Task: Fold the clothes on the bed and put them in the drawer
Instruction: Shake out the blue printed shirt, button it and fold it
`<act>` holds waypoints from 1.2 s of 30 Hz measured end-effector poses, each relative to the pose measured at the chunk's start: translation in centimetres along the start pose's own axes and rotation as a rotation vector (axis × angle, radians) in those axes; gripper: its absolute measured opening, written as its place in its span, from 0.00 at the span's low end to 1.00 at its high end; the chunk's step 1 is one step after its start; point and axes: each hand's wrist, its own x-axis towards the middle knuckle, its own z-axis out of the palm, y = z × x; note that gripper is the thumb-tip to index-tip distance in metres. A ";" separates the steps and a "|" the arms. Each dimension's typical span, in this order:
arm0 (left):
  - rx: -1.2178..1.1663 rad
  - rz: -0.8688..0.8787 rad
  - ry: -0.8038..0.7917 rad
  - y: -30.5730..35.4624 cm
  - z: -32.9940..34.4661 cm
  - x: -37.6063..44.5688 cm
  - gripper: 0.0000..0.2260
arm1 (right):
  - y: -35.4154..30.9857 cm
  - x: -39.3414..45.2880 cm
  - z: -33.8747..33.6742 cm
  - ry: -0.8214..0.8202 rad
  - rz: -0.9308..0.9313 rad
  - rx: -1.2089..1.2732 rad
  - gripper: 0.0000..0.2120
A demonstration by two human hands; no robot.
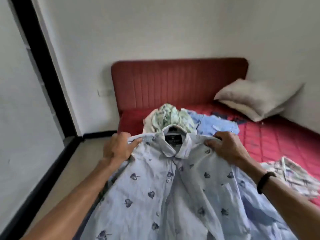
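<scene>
Your left hand [117,148] has its grip closed on one shoulder of the pale blue leaf-print shirt [173,193], fingers curled into the cloth beside the collar. Your right hand [223,146] pinches the other shoulder the same way; a dark band [265,181] sits on that wrist. The shirt hangs spread between them, front facing you, buttons down the middle, its lower part over the near edge of the bed [277,141]. Just beyond the collar lies a crumpled green-patterned garment [171,116], touching a blue garment [216,125]. A striped cloth [290,175] lies right of your wrist. A pillow [258,97] leans near the red headboard [173,82].
</scene>
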 end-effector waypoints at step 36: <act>-0.267 0.104 -0.414 3.2 25.9 -8.5 0.06 | 5.5 -4.7 25.0 -0.289 0.109 -0.290 0.02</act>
